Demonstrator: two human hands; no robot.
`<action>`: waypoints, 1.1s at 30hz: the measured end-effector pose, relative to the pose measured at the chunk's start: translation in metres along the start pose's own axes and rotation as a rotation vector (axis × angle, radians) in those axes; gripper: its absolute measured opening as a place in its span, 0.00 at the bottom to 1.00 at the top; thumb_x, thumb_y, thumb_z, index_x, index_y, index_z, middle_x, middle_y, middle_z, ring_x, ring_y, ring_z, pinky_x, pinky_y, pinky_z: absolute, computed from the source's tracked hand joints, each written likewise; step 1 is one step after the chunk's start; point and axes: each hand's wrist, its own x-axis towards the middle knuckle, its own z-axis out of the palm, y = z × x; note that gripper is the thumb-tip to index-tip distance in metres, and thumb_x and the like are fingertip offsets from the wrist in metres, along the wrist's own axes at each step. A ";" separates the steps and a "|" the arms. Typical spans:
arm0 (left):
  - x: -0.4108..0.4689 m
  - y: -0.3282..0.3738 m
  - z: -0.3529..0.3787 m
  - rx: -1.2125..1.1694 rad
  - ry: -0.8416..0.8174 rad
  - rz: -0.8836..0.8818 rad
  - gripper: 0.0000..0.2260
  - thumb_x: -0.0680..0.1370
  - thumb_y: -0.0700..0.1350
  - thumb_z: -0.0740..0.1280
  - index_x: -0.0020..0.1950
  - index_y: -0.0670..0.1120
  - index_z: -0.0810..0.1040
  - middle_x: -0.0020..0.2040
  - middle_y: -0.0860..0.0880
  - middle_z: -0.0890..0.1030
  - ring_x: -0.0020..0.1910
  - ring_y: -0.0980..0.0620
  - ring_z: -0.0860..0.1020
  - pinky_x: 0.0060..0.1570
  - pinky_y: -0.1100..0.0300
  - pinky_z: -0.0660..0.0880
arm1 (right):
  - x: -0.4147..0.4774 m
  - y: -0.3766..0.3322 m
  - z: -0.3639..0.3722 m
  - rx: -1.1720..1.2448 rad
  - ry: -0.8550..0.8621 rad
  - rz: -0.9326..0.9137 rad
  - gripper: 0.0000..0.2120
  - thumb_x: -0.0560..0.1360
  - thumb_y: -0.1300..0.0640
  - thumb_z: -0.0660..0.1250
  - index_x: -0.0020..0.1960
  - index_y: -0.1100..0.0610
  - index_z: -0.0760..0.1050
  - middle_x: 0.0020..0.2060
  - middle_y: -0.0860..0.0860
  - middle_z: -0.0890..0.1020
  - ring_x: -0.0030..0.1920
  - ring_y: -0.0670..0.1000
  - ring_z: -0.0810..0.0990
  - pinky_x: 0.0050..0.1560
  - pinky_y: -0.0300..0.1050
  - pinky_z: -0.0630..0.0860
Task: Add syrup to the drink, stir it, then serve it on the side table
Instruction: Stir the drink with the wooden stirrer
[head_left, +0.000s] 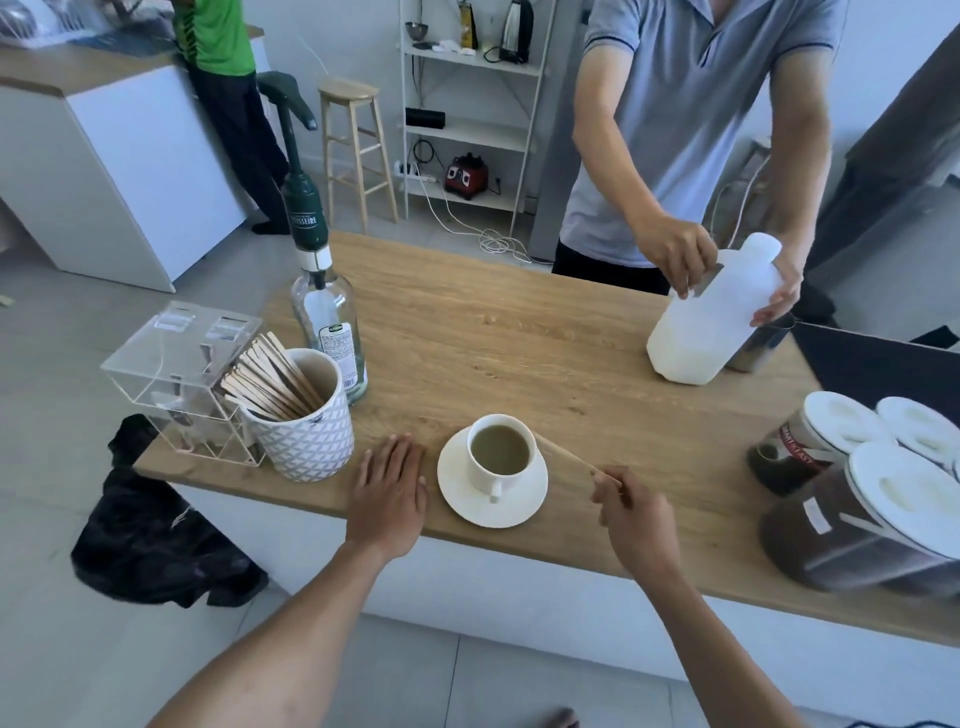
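Both forearms are bare to the elbow, and neither the left hand (388, 486) nor right hand (640, 514) wears anything.

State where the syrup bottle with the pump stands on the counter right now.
In the head view the syrup bottle stands upright at the counter's far left, just behind the patterned cup of wooden stirrers and beside the clear acrylic box.

White jug (711, 322), lidded jars (862, 499)
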 end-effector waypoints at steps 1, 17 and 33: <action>0.000 0.001 0.000 0.000 0.003 0.000 0.25 0.80 0.49 0.49 0.70 0.42 0.75 0.71 0.44 0.75 0.72 0.43 0.70 0.71 0.45 0.57 | 0.002 -0.004 -0.004 0.006 0.013 -0.031 0.05 0.80 0.57 0.64 0.48 0.53 0.79 0.33 0.48 0.82 0.27 0.43 0.75 0.30 0.31 0.71; 0.000 -0.001 0.004 0.008 0.030 0.013 0.25 0.80 0.49 0.49 0.70 0.42 0.75 0.71 0.44 0.75 0.72 0.43 0.69 0.71 0.45 0.56 | 0.012 -0.018 -0.022 -0.013 0.067 -0.103 0.04 0.76 0.56 0.70 0.44 0.53 0.83 0.28 0.40 0.81 0.30 0.44 0.77 0.32 0.33 0.72; 0.001 -0.002 0.007 -0.023 0.021 -0.003 0.25 0.81 0.50 0.48 0.73 0.44 0.71 0.74 0.45 0.71 0.75 0.45 0.65 0.73 0.44 0.56 | 0.028 -0.071 0.022 -0.167 -0.054 -0.274 0.07 0.78 0.54 0.65 0.42 0.52 0.79 0.28 0.44 0.79 0.30 0.42 0.76 0.33 0.37 0.72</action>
